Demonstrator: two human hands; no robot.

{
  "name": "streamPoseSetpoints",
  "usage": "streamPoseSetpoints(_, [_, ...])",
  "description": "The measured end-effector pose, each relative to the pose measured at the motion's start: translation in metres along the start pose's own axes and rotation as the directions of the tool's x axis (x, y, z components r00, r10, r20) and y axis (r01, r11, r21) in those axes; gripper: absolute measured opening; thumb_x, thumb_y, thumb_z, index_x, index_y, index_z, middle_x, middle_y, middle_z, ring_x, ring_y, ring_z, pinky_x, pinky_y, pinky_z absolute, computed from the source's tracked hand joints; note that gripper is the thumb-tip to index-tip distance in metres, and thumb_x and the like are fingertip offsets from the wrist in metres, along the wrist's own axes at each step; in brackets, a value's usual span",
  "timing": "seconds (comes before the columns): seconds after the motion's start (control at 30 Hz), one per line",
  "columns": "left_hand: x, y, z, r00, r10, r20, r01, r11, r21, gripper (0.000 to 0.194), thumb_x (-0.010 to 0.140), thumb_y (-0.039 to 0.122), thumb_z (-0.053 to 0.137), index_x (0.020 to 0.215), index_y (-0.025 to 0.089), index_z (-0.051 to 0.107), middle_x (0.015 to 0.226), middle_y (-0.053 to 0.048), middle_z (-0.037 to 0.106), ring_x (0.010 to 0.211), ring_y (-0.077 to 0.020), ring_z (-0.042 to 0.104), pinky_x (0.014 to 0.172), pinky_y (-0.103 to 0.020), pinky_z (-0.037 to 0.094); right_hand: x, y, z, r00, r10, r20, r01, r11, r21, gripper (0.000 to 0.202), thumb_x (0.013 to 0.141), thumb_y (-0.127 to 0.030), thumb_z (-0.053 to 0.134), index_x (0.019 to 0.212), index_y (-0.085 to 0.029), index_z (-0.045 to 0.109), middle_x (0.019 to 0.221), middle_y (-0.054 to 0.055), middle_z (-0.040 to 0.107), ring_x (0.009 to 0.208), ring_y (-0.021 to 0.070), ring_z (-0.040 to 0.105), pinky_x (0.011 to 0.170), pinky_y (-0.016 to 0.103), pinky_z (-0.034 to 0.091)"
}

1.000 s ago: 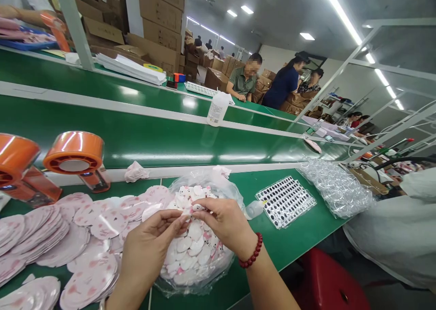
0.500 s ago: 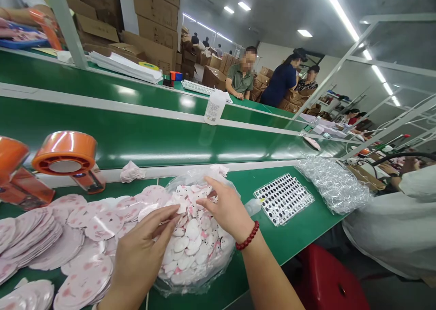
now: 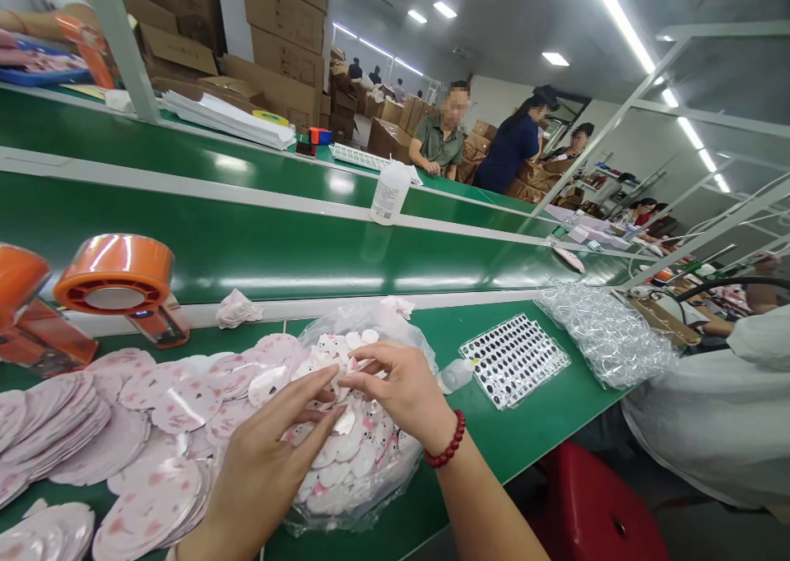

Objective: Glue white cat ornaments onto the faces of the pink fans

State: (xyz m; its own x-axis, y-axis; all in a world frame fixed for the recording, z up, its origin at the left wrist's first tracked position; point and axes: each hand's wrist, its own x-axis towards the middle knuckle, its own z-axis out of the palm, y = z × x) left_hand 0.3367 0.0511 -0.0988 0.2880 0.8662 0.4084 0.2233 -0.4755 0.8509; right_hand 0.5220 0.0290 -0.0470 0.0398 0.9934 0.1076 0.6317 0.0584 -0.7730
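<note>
Fingers [image 3: 361,363] of the right hand [image 3: 404,392] are curling inward over the open mouth of a clear plastic bag [image 3: 395,335], their tips pinching at a small white cutout [image 3: 364,362] on top of the pile inside. Whether that piece is actually being gripped is hard to tell. Left hand [image 3: 265,470] is stretching toward the same spot with its fingers [image 3: 318,388] loosely spread and nearly straight, closing on nothing, the tips lying just over another pale cutout [image 3: 343,421]. A red bead bracelet [image 3: 445,450] is circling the right wrist. The bag is sitting on the green bench [image 3: 524,429], bulging with white and pink cutouts. To its left, larger pink round pieces [image 3: 154,405] are lying in overlapping stacks. To its right, a sheet of small black dots [image 3: 514,357] is lying flat, with crumpled clear wrap [image 3: 608,339] beyond it. Two orange tape dispensers [image 3: 117,281] are standing at the far left edge.
</note>
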Motion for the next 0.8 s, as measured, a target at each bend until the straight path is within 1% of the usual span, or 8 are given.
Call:
streamPoseSetpoints(0.13, [-0.001, -0.003, -0.001, 0.998, 0.037, -0.050, -0.035, 0.999, 0.037, 0.031, 0.087, 0.052, 0.071, 0.111, 0.033, 0.075, 0.110, 0.002, 0.078, 0.086, -0.0156, 0.076, 0.084, -0.023, 0.062, 0.001, -0.011, 0.002, 0.998, 0.020, 0.052, -0.018, 1.000, -0.023, 0.010, 0.094, -0.027, 0.073, 0.100, -0.020, 0.075, 0.099, -0.002, 0.077, 0.075, 0.0109, 0.074, 0.071, 0.019, 0.059])
streamPoseSetpoints(0.23, [-0.001, -0.004, -0.003, 0.996, 0.032, -0.087, -0.024, 0.995, 0.096, 0.035, 0.090, 0.052, 0.067, 0.116, 0.030, 0.072, 0.103, 0.000, 0.079, 0.076, -0.0139, 0.076, 0.076, -0.021, 0.062, 0.002, -0.013, -0.005, 0.998, 0.065, 0.024, -0.061, 0.988, -0.140, 0.024, 0.097, -0.028, 0.070, 0.119, -0.019, 0.070, 0.123, 0.004, 0.072, 0.093, 0.0141, 0.073, 0.085, 0.025, 0.059])
streamPoseSetpoints(0.33, [0.001, -0.004, -0.004, 0.996, 0.069, -0.056, -0.060, 0.987, 0.147, 0.036, 0.092, 0.053, 0.063, 0.117, 0.030, 0.072, 0.103, 0.000, 0.079, 0.072, -0.0136, 0.076, 0.073, -0.021, 0.063, -0.007, -0.010, -0.022, 0.990, 0.141, 0.018, -0.127, 0.938, -0.322, 0.048, 0.097, -0.019, 0.067, 0.142, -0.015, 0.053, 0.144, 0.014, 0.058, 0.112, 0.0231, 0.068, 0.100, 0.040, 0.055])
streamPoseSetpoints(0.47, [0.000, -0.008, -0.002, 0.988, 0.149, 0.031, -0.152, 0.966, 0.207, 0.033, 0.091, 0.054, 0.064, 0.116, 0.034, 0.071, 0.112, 0.002, 0.078, 0.082, -0.0153, 0.076, 0.078, -0.023, 0.062, -0.029, -0.009, -0.035, 0.953, 0.265, 0.150, -0.139, 0.817, -0.559, 0.051, 0.078, -0.009, 0.082, 0.126, -0.012, 0.066, 0.125, 0.018, 0.069, 0.116, 0.0387, 0.064, 0.094, 0.056, 0.055])
streamPoseSetpoints(0.53, [0.000, -0.009, -0.001, 0.979, 0.193, 0.068, -0.204, 0.951, 0.234, 0.034, 0.090, 0.055, 0.066, 0.117, 0.035, 0.070, 0.114, 0.003, 0.077, 0.094, -0.0178, 0.076, 0.087, -0.026, 0.061, -0.036, -0.009, -0.033, 0.931, 0.311, 0.192, -0.124, 0.762, -0.636, 0.060, 0.070, -0.010, 0.088, 0.126, -0.013, 0.065, 0.125, 0.019, 0.069, 0.119, 0.0408, 0.062, 0.090, 0.055, 0.056])
streamPoseSetpoints(0.63, [0.000, -0.009, -0.002, 0.962, 0.250, 0.108, -0.271, 0.925, 0.267, 0.037, 0.090, 0.056, 0.065, 0.118, 0.033, 0.069, 0.117, 0.001, 0.076, 0.105, -0.0193, 0.073, 0.096, -0.028, 0.058, -0.032, -0.009, -0.027, 0.914, 0.347, 0.210, -0.108, 0.706, -0.700, 0.067, 0.067, -0.016, 0.092, 0.127, -0.011, 0.063, 0.126, 0.022, 0.067, 0.117, 0.0398, 0.063, 0.087, 0.049, 0.056])
streamPoseSetpoints(0.7, [0.000, -0.007, -0.002, 0.949, 0.283, 0.138, -0.312, 0.906, 0.287, 0.040, 0.089, 0.058, 0.066, 0.118, 0.032, 0.070, 0.119, -0.001, 0.076, 0.107, -0.0198, 0.073, 0.095, -0.029, 0.058, -0.023, -0.007, -0.026, 0.905, 0.352, 0.240, -0.087, 0.705, -0.704, 0.060, 0.065, -0.024, 0.094, 0.117, -0.010, 0.067, 0.116, 0.021, 0.070, 0.106, 0.0377, 0.068, 0.082, 0.045, 0.056])
streamPoseSetpoints(0.8, [0.001, -0.003, -0.001, 0.925, 0.332, 0.182, -0.375, 0.874, 0.310, 0.048, 0.084, 0.060, 0.071, 0.123, 0.032, 0.068, 0.122, -0.001, 0.075, 0.107, -0.0216, 0.073, 0.091, -0.030, 0.060, -0.012, -0.001, -0.028, 0.902, 0.310, 0.302, -0.044, 0.761, -0.647, 0.038, 0.074, -0.031, 0.086, 0.103, -0.014, 0.069, 0.099, 0.012, 0.075, 0.091, 0.0306, 0.071, 0.074, 0.037, 0.052])
